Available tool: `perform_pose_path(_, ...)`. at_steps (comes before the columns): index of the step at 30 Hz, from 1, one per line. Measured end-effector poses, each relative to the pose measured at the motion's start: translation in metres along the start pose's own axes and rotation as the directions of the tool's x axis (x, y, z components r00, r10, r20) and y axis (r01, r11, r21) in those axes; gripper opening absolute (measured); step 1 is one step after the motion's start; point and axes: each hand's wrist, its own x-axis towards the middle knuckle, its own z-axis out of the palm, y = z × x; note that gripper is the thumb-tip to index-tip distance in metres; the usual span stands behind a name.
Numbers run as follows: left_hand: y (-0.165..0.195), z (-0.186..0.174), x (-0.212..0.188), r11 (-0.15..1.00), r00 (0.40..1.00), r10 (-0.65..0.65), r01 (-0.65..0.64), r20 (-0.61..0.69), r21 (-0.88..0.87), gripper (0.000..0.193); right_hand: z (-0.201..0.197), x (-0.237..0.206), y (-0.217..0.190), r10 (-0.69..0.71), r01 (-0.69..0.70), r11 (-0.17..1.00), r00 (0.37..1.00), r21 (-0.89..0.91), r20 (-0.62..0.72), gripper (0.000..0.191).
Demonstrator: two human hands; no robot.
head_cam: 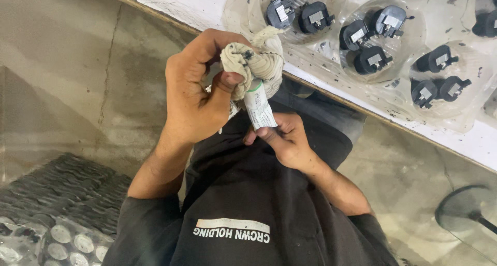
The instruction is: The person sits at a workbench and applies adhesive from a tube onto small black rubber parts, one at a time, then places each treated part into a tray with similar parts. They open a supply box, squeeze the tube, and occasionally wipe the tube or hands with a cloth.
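From the head camera, the left hand (194,92) is closed around a grubby rag (256,59) bunched over the top end of a small white tube (259,108), while the right hand (287,139) pinches the tube's lower end between fingers and thumb, both held above the lap just beside the bench (466,139). The wiping looks under way, not finished. Black plugs (370,59) lie in clear plastic pockets on the bench, untouched; stacked dark discs (77,188) sit lower left.
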Motion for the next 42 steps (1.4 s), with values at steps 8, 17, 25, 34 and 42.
perform_pose_path(8, -0.001, 0.0, 0.002, 1.0, 0.999, -0.024, 0.024, -0.03, -0.008, 0.007, -0.006, 0.002, -0.013, -0.224, 0.229, 0.907, 0.973, -0.354, 0.056, 0.039)
perform_pose_path(17, -0.007, 0.013, 0.0, 1.0, 0.999, -0.019, 0.019, -0.04, -0.001, 0.005, -0.003, -0.005, -0.009, -0.133, 0.103, 0.975, 0.981, -0.194, -0.144, 0.041)
perform_pose_path(25, -0.008, 0.014, 0.0, 0.999, 0.998, -0.05, 0.049, -0.034, -0.005, 0.008, -0.015, -0.004, 0.0, 0.057, -0.056, 0.998, 0.998, 0.013, -0.034, 0.022)
perform_pose_path(34, -0.01, 0.015, -0.004, 0.998, 0.998, -0.055, 0.054, -0.032, -0.031, 0.006, -0.014, -0.004, 0.002, 0.027, -0.029, 0.999, 0.998, -0.033, -0.059, 0.018)
perform_pose_path(42, -0.011, 0.014, -0.003, 0.995, 0.996, -0.078, 0.076, -0.032, -0.069, 0.007, -0.011, 0.005, -0.022, -0.328, 0.372, 0.84, 0.928, -0.394, 0.176, 0.052)
